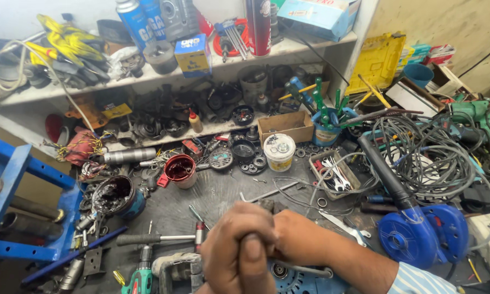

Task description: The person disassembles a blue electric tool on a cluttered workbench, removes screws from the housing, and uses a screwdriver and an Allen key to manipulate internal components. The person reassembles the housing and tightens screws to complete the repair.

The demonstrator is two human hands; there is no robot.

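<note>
1. At the far left a blue metal frame [5, 179] stands against the desk [223, 190], whose dark top is crowded with parts.
2. Just right of it lies a round motor housing [116, 196] with dark windings, and beside that a red cup-shaped casing [179, 170].
3. Near the bottom edge a hammer [158, 238] lies flat, its head pointing toward the hands; below it a green drill [140, 277] shows in part.
4. The left hand [237, 256] is wrapped over the right hand [288, 239], both grips pressed tightly together around a small dark part [267, 205] that only peeks out above the knuckles; what it is cannot be told.
5. Under the hands sits a blue motor body [299, 280], touching or just below the wrists.
6. Behind, a white tub [279, 151] holds small metal pieces.
7. Further right a tray of spanners [336, 174] lies near tangled grey cables [430, 158].
8. At the right a blue blower [424, 234] rests on the desk.
</note>
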